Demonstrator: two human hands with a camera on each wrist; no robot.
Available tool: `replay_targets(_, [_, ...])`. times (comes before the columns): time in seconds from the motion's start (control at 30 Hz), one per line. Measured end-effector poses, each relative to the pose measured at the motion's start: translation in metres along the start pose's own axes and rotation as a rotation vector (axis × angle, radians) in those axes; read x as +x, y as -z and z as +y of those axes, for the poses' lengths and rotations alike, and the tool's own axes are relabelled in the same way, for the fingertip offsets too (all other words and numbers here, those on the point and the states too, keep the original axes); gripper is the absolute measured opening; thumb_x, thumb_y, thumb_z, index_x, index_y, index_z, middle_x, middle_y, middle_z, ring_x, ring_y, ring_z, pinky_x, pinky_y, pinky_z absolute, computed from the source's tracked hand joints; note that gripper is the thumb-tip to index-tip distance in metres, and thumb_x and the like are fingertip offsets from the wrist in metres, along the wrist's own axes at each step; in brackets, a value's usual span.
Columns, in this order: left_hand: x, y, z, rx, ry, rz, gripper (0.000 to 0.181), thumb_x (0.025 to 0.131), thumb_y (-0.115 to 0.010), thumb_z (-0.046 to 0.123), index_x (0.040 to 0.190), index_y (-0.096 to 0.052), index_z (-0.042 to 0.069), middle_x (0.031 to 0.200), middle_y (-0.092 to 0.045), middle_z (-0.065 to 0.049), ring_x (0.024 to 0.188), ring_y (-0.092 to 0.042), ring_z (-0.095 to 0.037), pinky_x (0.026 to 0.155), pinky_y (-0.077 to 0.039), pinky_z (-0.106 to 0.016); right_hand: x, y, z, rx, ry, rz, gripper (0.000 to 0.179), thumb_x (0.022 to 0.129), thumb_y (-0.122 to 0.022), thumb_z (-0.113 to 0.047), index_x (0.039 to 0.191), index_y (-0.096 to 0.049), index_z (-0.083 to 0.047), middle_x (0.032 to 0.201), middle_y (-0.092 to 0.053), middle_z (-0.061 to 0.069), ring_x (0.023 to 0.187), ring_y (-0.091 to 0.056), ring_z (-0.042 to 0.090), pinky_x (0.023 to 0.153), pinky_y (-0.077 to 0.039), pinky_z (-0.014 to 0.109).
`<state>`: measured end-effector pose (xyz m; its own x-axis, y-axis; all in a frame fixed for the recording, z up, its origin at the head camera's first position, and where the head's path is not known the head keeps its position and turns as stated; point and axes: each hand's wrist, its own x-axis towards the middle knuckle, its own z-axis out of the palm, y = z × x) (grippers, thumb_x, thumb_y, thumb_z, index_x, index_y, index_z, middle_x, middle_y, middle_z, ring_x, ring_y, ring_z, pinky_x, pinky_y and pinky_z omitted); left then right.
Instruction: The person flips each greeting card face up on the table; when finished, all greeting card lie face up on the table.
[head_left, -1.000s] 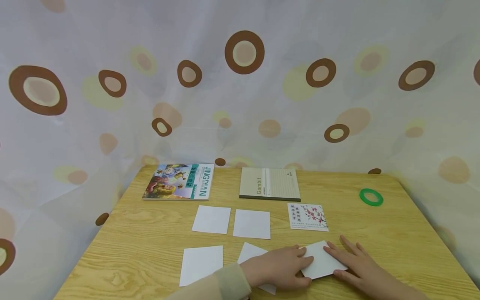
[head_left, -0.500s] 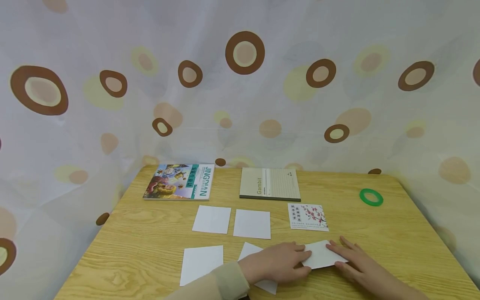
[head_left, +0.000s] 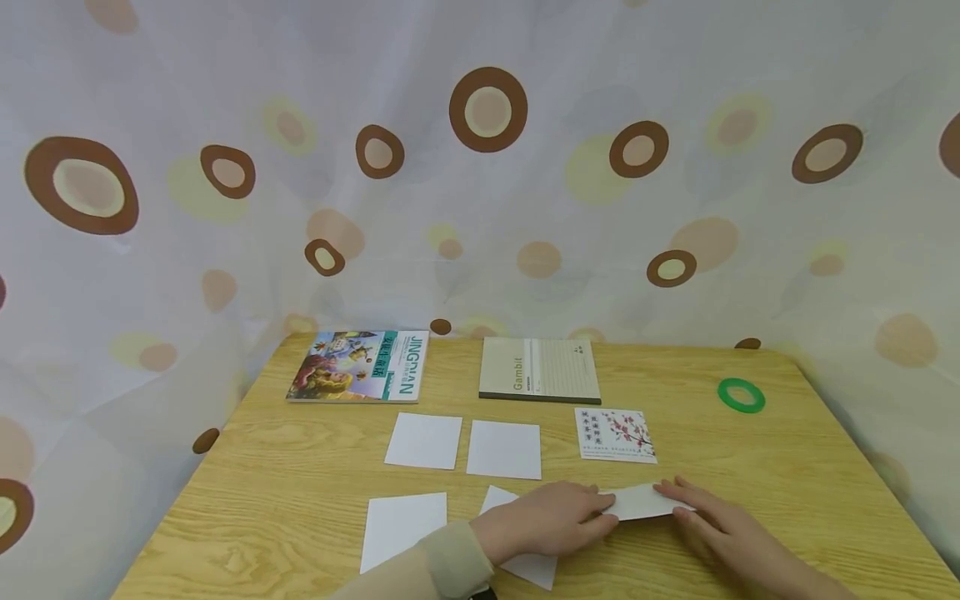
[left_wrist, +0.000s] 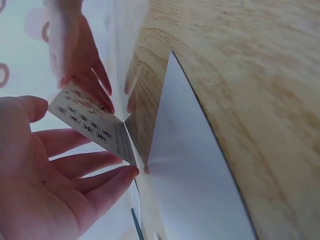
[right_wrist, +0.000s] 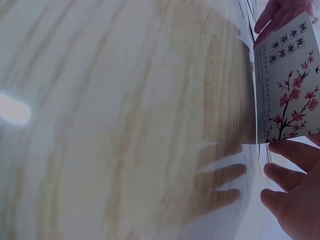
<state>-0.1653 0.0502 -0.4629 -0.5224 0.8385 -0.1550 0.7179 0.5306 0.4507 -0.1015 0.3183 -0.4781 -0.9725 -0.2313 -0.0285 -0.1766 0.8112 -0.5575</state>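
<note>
Both hands hold one square card [head_left: 643, 502] by its opposite side edges, low over the table at the front right. In the head view its plain white back shows as a narrow strip. The wrist views show the printed face, with dark Chinese characters and pink blossom branches [right_wrist: 295, 95], steeply tilted. My left hand [head_left: 543, 521] pinches the left edge between thumb and fingers. At the right edge, my right hand [head_left: 723, 529] grips with thumb and fingertips. Under the left wrist, a white card [head_left: 532, 569] lies partly hidden.
Three more white cards lie left, one being the front left card [head_left: 405, 529]. A blossom-printed card [head_left: 617, 435] lies face up beyond the hands. Farther back are a picture book [head_left: 358, 367], a Gambit notebook [head_left: 540, 369] and a green tape roll [head_left: 741, 395].
The held card has tilted steeper between the hands, so its white back has narrowed from a broad square to a strip. The other cards and the books have stayed put.
</note>
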Motion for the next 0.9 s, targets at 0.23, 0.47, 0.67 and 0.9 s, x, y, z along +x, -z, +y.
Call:
replay_targets(0.23, [0.0,-0.001,-0.004,-0.104,-0.042,0.061,0.05,0.108,-0.032,0.041,0.147,-0.049,0.014,0.147,-0.052,0.003,0.135,-0.048,-0.007,0.11,-0.04,-0.021,0.003,0.002,-0.003,0.071,-0.011,0.051,0.035,0.105,-0.048,-0.03,0.136,-0.06,-0.019,0.135,-0.062,0.005,0.117,-0.052,-0.007,0.089,-0.05,0.019])
replay_targets(0.47, [-0.001,0.003,-0.004,-0.157,-0.075,0.134,0.049,0.108,-0.033,0.039,0.147,-0.049,0.014,0.143,-0.056,0.006,0.13,-0.052,-0.004,0.106,-0.043,-0.019,0.005,0.005,-0.006,0.116,-0.023,0.111,0.034,0.105,-0.049,-0.028,0.135,-0.061,-0.017,0.135,-0.063,0.006,0.117,-0.047,-0.013,0.089,-0.046,0.015])
replay_targets(0.67, [-0.003,0.003,-0.004,-0.221,-0.068,0.169,0.046,0.108,-0.037,0.036,0.149,-0.045,0.017,0.146,-0.054,0.004,0.132,-0.05,-0.006,0.107,-0.043,-0.021,0.009,0.008,-0.009,0.17,-0.084,0.108,0.038,0.105,-0.047,-0.031,0.136,-0.058,-0.012,0.132,-0.065,0.012,0.111,-0.05,-0.013,0.085,-0.049,0.017])
replay_targets(0.9, [-0.005,0.006,-0.005,-0.32,-0.073,0.219,0.047,0.105,-0.049,0.026,0.15,-0.042,0.018,0.148,-0.051,0.001,0.116,-0.059,-0.003,0.092,-0.048,-0.015,0.015,0.013,-0.008,0.501,-0.155,0.059,0.048,0.108,-0.04,-0.028,0.14,-0.045,0.007,0.133,-0.057,0.032,0.102,-0.059,-0.01,0.085,-0.055,0.018])
